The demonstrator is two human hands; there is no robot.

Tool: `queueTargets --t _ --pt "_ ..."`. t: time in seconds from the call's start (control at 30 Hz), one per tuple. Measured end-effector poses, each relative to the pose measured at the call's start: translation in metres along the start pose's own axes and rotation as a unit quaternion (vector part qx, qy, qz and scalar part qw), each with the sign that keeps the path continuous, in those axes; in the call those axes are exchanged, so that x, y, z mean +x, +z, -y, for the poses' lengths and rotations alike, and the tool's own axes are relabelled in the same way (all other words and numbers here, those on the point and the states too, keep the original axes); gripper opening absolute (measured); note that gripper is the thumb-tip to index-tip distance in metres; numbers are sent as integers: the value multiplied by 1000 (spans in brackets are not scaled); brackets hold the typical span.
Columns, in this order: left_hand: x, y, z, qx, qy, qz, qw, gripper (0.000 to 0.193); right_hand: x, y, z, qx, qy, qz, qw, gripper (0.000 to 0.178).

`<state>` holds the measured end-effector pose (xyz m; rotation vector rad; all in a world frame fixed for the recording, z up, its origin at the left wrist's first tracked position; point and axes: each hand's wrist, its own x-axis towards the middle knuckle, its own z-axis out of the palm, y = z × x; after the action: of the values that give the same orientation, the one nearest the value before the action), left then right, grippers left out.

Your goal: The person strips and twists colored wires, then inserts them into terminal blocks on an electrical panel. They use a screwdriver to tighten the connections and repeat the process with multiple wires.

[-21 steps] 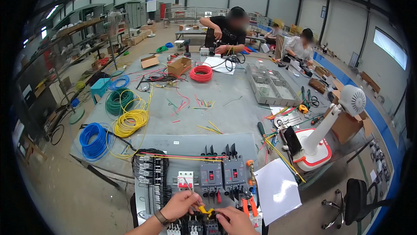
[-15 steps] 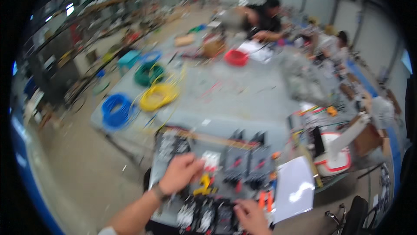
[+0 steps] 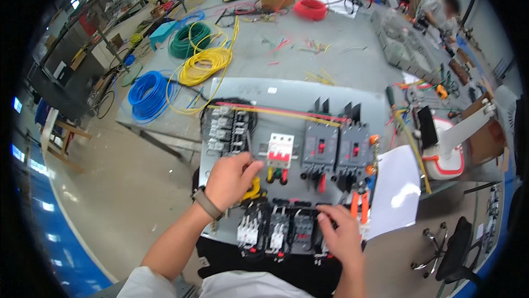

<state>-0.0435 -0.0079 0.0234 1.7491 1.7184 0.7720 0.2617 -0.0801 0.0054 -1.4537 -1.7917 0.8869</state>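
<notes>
A grey metal mounting panel (image 3: 234,86) carries electrical parts in front of me. My left hand (image 3: 230,179), with a dark band on its wrist, is closed over the panel's left half, between the terminal blocks (image 3: 223,127) and a white-and-red circuit breaker (image 3: 280,152). What its fingers hold, if anything, is hidden. A yellow-and-black item (image 3: 253,189) lies partly behind this hand. My right hand (image 3: 341,234) has curled fingers at the lower row, beside a dark contactor (image 3: 303,226); I cannot make out anything in them. Two large grey moulded-case breakers (image 3: 320,146) sit above it.
Orange-handled pliers (image 3: 360,207) and a white paper sheet (image 3: 395,193) lie at the panel's right. Blue (image 3: 149,97), green and yellow (image 3: 205,66) wire coils stand at the left. A red coil (image 3: 309,9) lies farther back. A white-and-red fan (image 3: 443,155) stands right; people work beyond.
My view has tilted down and steadied, so the panel appears higher and sharper. Both hands stay over the panel, the left near the breaker and the right at the lower row.
</notes>
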Motion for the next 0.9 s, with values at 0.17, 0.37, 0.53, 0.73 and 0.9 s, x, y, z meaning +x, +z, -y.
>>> queueTargets --t 0.17,0.37,0.53,0.73,0.9 --pt "-6 18 13 72 22 12 997 38 -4 5 -15 -24 -6 24 999 25" --pt "-1 22 10 66 -9 -34 997 34 4 -10 10 42 63 10 997 29" --pt "-16 12 2 100 -32 -39 994 31 1 -10 20 -55 6 12 998 28" --pt "-32 -10 -4 -35 -34 -65 997 23 3 -15 15 -29 -43 -25 998 31" --pt "-45 -16 -21 -235 -38 -57 970 14 15 -39 33 151 21 -235 960 67"
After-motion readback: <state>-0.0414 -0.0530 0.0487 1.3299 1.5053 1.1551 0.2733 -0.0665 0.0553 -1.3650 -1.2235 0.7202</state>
